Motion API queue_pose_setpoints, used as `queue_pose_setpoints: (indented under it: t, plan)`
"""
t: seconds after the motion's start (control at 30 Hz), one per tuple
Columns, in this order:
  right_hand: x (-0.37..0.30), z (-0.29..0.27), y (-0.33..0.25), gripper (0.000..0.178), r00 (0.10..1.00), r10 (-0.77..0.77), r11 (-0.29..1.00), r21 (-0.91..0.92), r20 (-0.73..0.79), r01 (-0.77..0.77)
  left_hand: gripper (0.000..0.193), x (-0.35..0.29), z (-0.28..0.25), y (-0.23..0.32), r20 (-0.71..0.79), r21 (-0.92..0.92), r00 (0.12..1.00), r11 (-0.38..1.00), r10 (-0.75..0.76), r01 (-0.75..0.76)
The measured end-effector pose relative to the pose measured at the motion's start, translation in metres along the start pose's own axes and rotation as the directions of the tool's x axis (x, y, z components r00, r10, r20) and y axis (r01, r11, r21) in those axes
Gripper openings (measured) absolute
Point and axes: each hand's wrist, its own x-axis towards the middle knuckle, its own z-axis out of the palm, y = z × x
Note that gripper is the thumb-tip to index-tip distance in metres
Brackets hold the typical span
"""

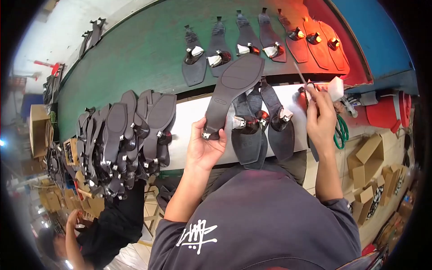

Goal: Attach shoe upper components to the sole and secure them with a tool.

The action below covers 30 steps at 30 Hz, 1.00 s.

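Observation:
My left hand (pixel 204 146) grips a dark shoe sole (pixel 231 90) by its narrow heel end. The sole is raised and tilted, with its wide toe part pointing up and away. My right hand (pixel 320 112) is closed around a thin stick-like tool (pixel 300 74), whose kind I cannot make out. Its fingers hide most of the tool. Between my hands, several dark soles with heels (pixel 281 130) lie on the white work surface (pixel 191 121), some overlapping. White wrapping shows around a few of the heels. Part of another dark piece shows below my right hand.
On the green conveyor belt (pixel 135 58) stands a row of soles (pixel 193 67), the right ones under orange light. A sole pile (pixel 119 139) is at left. Right are a white block (pixel 335 87), red container (pixel 382 112), green coil (pixel 342 132) and cardboard boxes (pixel 366 157). Another person (pixel 112 229) is lower left.

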Motion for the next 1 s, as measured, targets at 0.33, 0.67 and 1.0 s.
queue_pose_setpoints:
  t: [0.33,0.67,1.0]
  plan:
    - [-0.052,0.030,-0.069,0.064,0.708,-0.099,0.518,0.644,0.699,-0.563,0.024,-0.008,0.034,-0.044,0.018,0.072,0.999,0.996,-0.046,0.045]
    - [-0.052,0.035,-0.071,0.045,0.911,-0.171,0.683,0.711,0.376,-0.165,0.022,-0.019,0.031,-0.050,0.057,0.027,0.995,0.997,-0.080,0.079]
    - [-0.055,0.021,-0.085,0.069,0.497,-0.204,0.302,0.537,0.844,-0.788,0.053,-0.021,0.037,-0.052,0.206,0.596,0.745,0.523,0.634,-0.609]
